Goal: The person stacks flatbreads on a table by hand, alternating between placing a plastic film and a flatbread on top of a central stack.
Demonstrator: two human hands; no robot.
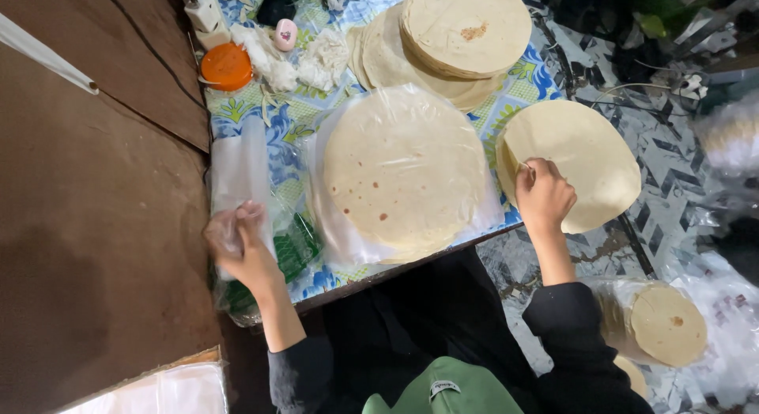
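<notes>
My left hand (237, 244) grips a clear plastic bag (239, 173) at the table's left edge. My right hand (542, 196) holds a stack of round flatbreads (589, 157) out past the table's right edge. Between the hands lies a larger stack of flatbreads (403, 169) resting on clear plastic (336, 232) on the table. More flatbreads (462, 30) are piled at the far end.
The table has a blue and green flowered cloth (292, 117). An orange lid (226, 66), a small pink item (285, 34) and crumpled white plastic (316, 62) lie at the far left. A bagged flatbread stack (656, 323) sits low on the right. A brown wall (95, 224) runs along the left.
</notes>
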